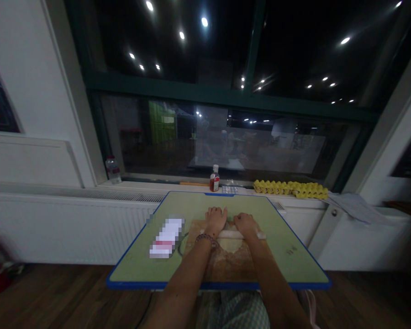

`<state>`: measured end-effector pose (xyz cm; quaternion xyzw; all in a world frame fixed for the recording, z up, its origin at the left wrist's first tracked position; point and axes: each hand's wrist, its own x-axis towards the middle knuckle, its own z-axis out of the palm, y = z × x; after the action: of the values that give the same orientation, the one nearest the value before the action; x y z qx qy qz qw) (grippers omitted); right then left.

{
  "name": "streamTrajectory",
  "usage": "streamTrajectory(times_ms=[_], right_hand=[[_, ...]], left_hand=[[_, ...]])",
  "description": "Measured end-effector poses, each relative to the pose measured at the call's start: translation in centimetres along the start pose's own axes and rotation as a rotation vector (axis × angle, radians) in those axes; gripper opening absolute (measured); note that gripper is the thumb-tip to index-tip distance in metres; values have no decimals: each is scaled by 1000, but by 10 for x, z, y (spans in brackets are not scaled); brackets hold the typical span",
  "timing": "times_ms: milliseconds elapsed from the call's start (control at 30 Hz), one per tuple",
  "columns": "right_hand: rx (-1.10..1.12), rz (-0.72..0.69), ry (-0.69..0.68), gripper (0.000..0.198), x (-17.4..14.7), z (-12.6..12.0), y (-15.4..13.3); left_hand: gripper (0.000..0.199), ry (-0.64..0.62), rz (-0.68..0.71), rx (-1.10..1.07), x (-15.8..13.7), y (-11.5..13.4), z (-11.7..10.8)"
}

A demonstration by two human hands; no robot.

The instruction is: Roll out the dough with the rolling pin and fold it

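Window (205, 91): wide and dark across the far side, mirroring bright lamps (204, 22).
Floor (71, 292): dark wood, near side.
Table (188, 205): pale green top, blue edge, standing close to the sill (147, 183).
Radiator (71, 228): white, ribbed, at left.
Wooden board (231, 273): lying on the table's near middle, dusted whitish.
Yellow tray (291, 188): bumpy, on the sill, far right.
Pixelated rectangle (166, 238): left of the board.
Left hand (215, 220): laid over the rolling pin (231, 234); cannot tell whether closed on it.
Right hand (245, 225): across the pin's right part, likewise impossible to tell.
Rolling pin: crosswise on the board.
Dough (231, 246): flat, pale, at the pin's near edge.
Bottle (214, 179): reddish, white-capped, on the sill.
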<state>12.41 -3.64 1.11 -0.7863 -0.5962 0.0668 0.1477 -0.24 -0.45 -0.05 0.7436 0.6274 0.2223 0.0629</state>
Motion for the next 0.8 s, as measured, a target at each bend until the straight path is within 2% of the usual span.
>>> streamTrajectory(times_ms=[300,800], right_hand=[[11,6,-11,41,-1,-2,-1],[28,18,-28,41,0,-1,0]], left_hand=[[53,-31,15,24,-2,1,-5],[53,-14,15,20,-1,1,-3]])
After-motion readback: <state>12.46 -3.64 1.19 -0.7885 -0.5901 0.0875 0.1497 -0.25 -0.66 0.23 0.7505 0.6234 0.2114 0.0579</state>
